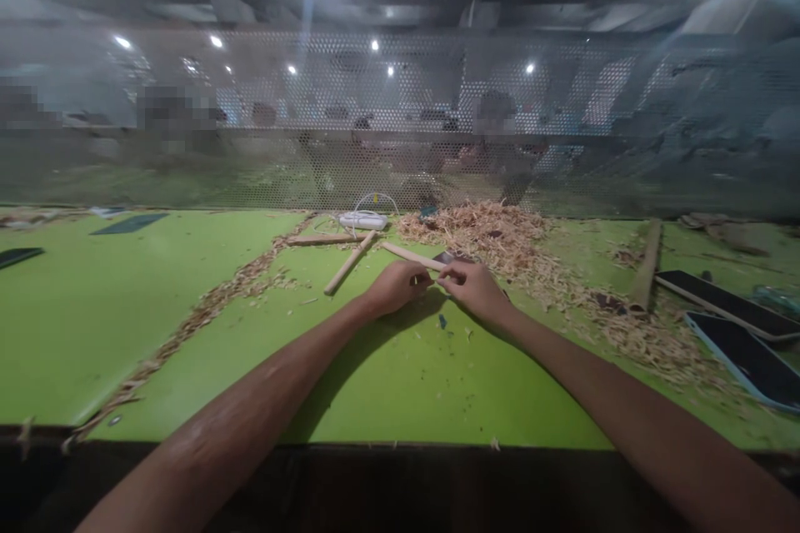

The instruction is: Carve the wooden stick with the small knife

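Note:
My left hand [398, 286] and my right hand [473, 290] meet above the middle of the green table [400, 383]. Each one is closed in a pinch, thumb against fingers. Something small and pale may lie between the fingertips, but it is too small to name. Just behind the hands lies a pale wooden stick [409, 255], its right end partly covered by my right hand. A second stick [350, 263] slants to the left of it. Below the fingertips sits a small dark teal scrap [442, 321].
Curly wood shavings [481, 229] heap up behind and to the right. A white power strip [362, 221] with a cable stands near the mesh screen [387, 166]. On the right are a brown tube [646, 266], a dark phone [728, 300] and a blue-edged phone [750, 358].

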Available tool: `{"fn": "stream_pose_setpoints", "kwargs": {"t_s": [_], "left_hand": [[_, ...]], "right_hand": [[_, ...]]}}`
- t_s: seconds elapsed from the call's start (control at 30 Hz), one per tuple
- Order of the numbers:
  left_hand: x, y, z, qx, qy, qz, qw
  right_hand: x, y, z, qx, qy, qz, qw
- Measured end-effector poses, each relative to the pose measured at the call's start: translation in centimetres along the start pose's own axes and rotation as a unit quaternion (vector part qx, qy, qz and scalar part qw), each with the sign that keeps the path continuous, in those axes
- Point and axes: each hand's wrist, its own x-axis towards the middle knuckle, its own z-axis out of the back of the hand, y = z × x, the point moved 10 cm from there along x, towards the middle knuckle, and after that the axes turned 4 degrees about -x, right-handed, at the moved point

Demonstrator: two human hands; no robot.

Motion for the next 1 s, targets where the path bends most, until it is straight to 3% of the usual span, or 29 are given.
{"fn": "stream_pose_setpoints", "kwargs": {"t_s": [0.67, 1.0], "left_hand": [[0.0, 0.1, -0.5, 0.032, 0.022, 0.009, 0.999], [0.0, 0.1, -1.0, 0.022, 0.039, 0.008, 0.999]], "right_hand": [[0.0, -0.3, -0.7, 0.026, 0.030, -0.032, 0.999], [-0.2, -1.0, -1.9, 0.052, 0.082, -0.051, 0.994]]}}
